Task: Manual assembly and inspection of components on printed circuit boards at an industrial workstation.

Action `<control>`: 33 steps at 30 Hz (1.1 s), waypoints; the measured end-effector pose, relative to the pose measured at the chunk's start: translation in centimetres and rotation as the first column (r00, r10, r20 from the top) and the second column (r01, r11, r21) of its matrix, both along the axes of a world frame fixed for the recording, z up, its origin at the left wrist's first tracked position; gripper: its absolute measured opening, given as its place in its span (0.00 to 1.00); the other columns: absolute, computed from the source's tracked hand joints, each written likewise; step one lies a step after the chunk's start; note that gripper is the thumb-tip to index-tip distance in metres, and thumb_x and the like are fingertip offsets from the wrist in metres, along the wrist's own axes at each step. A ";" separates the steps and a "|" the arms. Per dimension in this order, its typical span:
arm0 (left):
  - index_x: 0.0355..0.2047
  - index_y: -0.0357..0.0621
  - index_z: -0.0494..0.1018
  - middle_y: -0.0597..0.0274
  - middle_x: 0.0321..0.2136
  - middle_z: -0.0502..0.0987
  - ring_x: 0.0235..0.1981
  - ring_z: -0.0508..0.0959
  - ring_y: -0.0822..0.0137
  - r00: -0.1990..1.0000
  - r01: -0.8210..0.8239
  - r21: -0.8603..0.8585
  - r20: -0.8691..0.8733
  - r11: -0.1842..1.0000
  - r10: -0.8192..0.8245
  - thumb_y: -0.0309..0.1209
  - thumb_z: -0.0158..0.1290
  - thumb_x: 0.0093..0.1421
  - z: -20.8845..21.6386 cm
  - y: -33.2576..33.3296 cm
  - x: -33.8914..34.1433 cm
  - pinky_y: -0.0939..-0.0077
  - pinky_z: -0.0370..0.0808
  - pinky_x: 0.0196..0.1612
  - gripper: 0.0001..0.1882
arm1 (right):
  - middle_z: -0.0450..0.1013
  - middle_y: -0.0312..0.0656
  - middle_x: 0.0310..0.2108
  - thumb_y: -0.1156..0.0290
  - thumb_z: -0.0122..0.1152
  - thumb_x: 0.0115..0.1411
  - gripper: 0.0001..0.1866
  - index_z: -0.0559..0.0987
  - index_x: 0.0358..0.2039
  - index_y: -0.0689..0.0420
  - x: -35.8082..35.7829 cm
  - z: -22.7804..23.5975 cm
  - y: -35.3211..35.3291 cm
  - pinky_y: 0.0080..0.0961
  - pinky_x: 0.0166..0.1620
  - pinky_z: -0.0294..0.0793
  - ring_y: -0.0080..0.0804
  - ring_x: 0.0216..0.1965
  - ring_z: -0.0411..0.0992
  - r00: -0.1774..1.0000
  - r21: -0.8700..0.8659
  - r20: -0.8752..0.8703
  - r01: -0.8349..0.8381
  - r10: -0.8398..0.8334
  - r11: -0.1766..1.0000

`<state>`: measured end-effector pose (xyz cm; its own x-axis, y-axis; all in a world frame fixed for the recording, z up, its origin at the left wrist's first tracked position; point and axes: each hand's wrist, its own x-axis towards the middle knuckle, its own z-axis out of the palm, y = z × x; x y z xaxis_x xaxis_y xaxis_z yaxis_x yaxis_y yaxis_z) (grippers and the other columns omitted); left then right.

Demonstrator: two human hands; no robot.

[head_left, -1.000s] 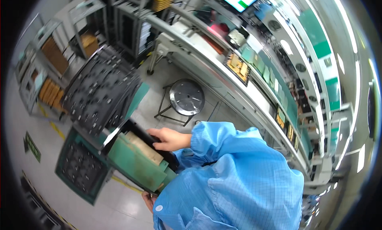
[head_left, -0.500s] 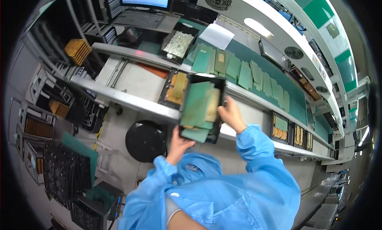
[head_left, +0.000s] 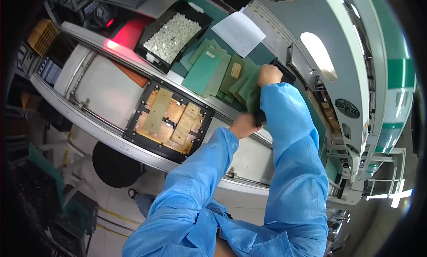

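The black bin point(head_left: 287, 72) is showing just right of the frame's centre, held between both hands and appearing to be tipping toward the green plates on its left, though the forearm is hiding much of it. From the left, a round black stool point(head_left: 116, 164) is standing on the floor at lower left, and an orange-red strip point(head_left: 132, 74) is lying on the pale rail bed point(head_left: 102, 85) above it. Next, a black fixture point(head_left: 153, 144) is resting across the rails, with two long boards point(head_left: 158, 110) lying over its golden inside. Above it, a dark tray point(head_left: 143, 43) is holding many small whitish pieces point(head_left: 173, 36). Toward the centre, green plates point(head_left: 209, 70) are lying overlapped on the teal worktop point(head_left: 180, 69), and a white sheet point(head_left: 239, 32) is lying above them. Farther right, the left hand point(head_left: 244, 125), slightly blurred, is gripping the bin's near end, while the right hand point(head_left: 270, 74) is closing firmly over its far end, knuckles up.
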<state>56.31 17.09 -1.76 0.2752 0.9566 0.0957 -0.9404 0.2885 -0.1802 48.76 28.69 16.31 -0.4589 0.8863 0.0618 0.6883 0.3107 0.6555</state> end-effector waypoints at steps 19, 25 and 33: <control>0.65 0.37 0.51 0.41 0.69 0.40 0.53 0.71 0.33 0.945 0.320 -0.059 -0.050 0.946 -0.323 0.48 0.51 0.61 2.5 -6.7 3.9 0.39 0.69 0.57 0.40 | 0.78 0.49 0.45 0.64 0.57 0.60 0.13 0.83 0.40 0.55 30.7 5.2 5.2 0.42 0.49 0.78 0.48 0.48 0.77 0.915 -0.018 0.268 0.318 -0.302 0.948; 0.51 0.39 0.71 0.44 0.52 0.75 0.44 0.80 0.52 0.946 0.139 0.002 -0.296 0.990 -0.133 0.45 0.46 0.65 4.6 -30.4 -5.8 0.64 0.77 0.47 0.23 | 0.74 0.52 0.51 0.79 0.55 0.54 0.28 0.69 0.57 0.71 38.0 20.5 -7.3 0.29 0.57 0.69 0.35 0.51 0.72 0.726 -0.718 -0.590 -0.270 -0.355 0.642; 0.52 0.37 0.71 0.50 0.48 0.78 0.39 0.78 0.65 0.520 -0.798 -0.601 -0.722 -0.041 0.456 0.38 0.42 0.65 -0.7 -69.0 -3.9 0.73 0.76 0.42 0.21 | 0.73 0.58 0.51 0.71 0.60 0.61 0.26 0.69 0.58 0.69 0.1 -2.5 -35.6 0.34 0.55 0.71 0.45 0.50 0.74 0.196 -0.125 -0.927 -0.965 0.319 0.231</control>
<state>52.41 -51.89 -2.44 -0.6496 0.1711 -0.7407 -0.6647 -0.6008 0.4442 48.88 -6.92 13.83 -0.9345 0.1150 0.3368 -0.0506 0.8939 -0.4455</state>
